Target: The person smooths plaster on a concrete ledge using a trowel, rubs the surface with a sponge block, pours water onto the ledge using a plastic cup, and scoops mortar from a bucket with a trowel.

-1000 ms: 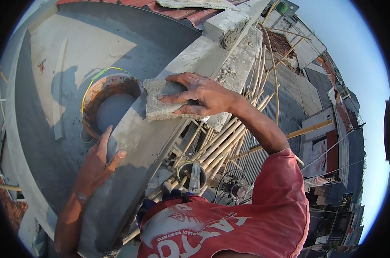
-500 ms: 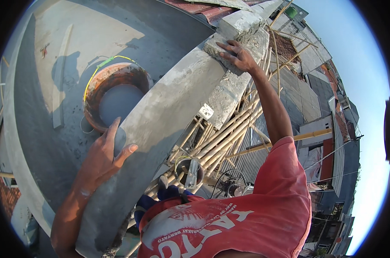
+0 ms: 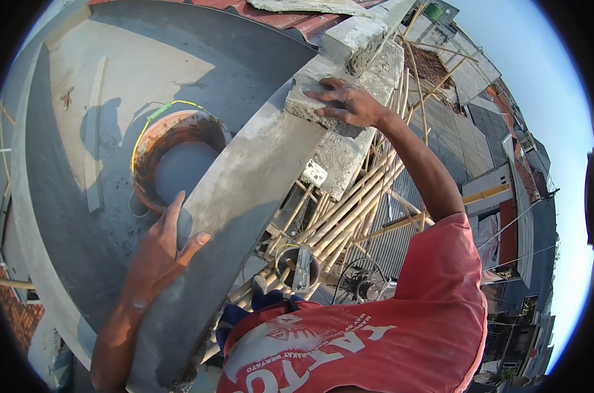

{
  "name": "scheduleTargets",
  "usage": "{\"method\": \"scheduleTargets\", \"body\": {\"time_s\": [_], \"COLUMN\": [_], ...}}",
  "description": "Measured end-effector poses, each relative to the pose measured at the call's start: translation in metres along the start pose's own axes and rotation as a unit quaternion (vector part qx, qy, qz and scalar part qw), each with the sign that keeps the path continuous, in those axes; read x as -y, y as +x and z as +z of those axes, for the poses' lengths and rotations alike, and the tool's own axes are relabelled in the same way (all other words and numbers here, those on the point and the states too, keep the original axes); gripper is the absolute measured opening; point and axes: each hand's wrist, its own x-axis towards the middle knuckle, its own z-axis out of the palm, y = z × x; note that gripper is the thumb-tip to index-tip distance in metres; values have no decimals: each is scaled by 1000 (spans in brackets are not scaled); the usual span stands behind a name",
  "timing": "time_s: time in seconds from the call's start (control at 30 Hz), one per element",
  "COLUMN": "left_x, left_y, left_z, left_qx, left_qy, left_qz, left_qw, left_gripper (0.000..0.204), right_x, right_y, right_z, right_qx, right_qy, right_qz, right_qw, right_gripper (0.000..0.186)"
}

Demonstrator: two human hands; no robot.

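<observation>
gripped a rough grey block (image 3: 301, 105) on the concrete ledge (image 3: 244, 170)

held the block from above with the right hand (image 3: 343, 105), with fingers spread over the top face and pointing left; could not tell the firmness of the hold. laid the left hand (image 3: 163, 252) loosely along the ledge's inner edge, near the orange-brown bucket (image 3: 146, 160), with forefinger and thumb parted and nothing seen in the grasp.

found the block on the ledge's upper stretch, near the pale concrete stub (image 3: 352, 36) and just beside the crumbly concrete strip (image 3: 338, 164), with bamboo poles (image 3: 349, 215) farther below.

judged the block stiff rather than soft, light enough for one hand, and gritty, so not likely to slip from dry fingers; perhaps prone to shed grains at the corners. seemed best taken with a broad grasp, either from above or across two opposite sides, clear of the ragged edge.

looked chunky and roughly rectangular, dull grey, with a pitted, porous skin, a broken-looking near edge and shade beneath the fingers. could not settle on a material, whether lightweight concrete or cement-caked foam.
</observation>
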Motion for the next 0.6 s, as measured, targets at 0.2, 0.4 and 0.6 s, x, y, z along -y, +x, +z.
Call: {"method": "scheduleTargets", "body": {"time_s": [0.2,0.4,0.6], "left_x": [-1,12,-1], "left_y": [8,-7,7], "left_z": [7,4,10], "left_qx": [13,1,8], "left_qy": [17,8,11], "left_qz": [31,10,30], "left_qw": [999,1000,999], "left_gripper": [81,82,86], "right_x": [-59,38,35], "right_y": [-5,-18,-46], "right_z": [-8,-21,-14], "right_qx": [-33,68,13], "right_qy": [52,37,46], "right_qz": [143,-32,-60], "right_qw": [988,996,997], "right_gripper": [46,45,44]}}
